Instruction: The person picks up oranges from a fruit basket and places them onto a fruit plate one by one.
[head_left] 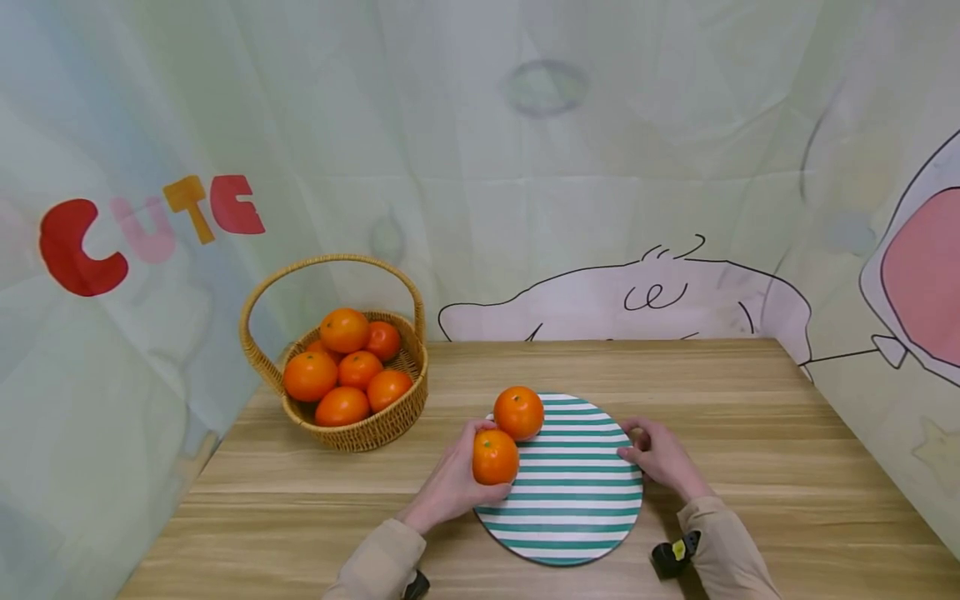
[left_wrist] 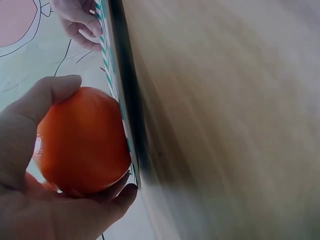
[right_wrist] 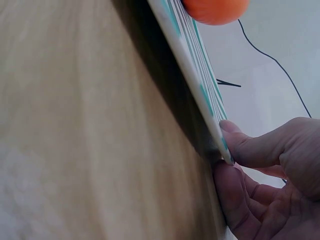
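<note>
left hand (head_left: pixel 452 486): fingers curled round near orange (head_left: pixel 496 457), at board (head_left: pixel 577 479)'s left edge | right hand (head_left: pixel 662 457): thumb and fingers pinching board's right rim | far orange (head_left: pixel 519 412): on board, just beyond near orange | basket (head_left: pixel 375 431): on table (head_left: pixel 750 450), left of board, seven oranges (head_left: pixel 360 369) visible inside

Orange (head_left: pixel 496 457) in left hand (head_left: pixel 454 483)

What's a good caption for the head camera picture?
Left hand holds an orange, right hand pinches a round striped board, with a basket of oranges nearby.
</note>
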